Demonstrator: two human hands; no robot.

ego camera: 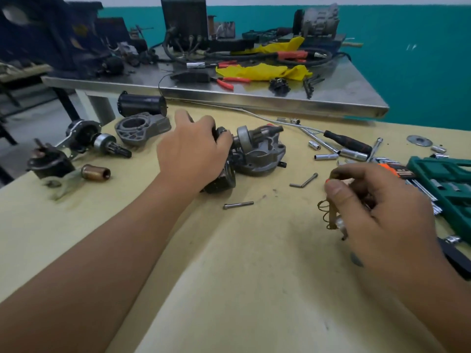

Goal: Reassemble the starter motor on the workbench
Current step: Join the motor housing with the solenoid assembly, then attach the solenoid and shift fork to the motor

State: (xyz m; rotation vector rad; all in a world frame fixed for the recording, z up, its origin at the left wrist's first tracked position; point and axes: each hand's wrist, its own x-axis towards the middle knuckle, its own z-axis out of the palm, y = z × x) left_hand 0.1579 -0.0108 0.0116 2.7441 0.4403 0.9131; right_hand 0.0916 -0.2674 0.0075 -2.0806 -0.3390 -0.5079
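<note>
Even, soft indoor light with faint shadows. Wide-angle bending at the edges. Dull glare on the steel table (280, 98); slight blur throughout.

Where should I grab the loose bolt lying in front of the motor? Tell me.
Pinch the bolt across its bare shank near the middle, coming straight down from above. It lies flat on the bench, head to the left, with free space on both long sides for the fingers.

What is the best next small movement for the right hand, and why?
Probably carry the spring piece pinched in the right hand leftward to the starter housing, since the left hand already grips that assembly steady on the workbench.
</note>
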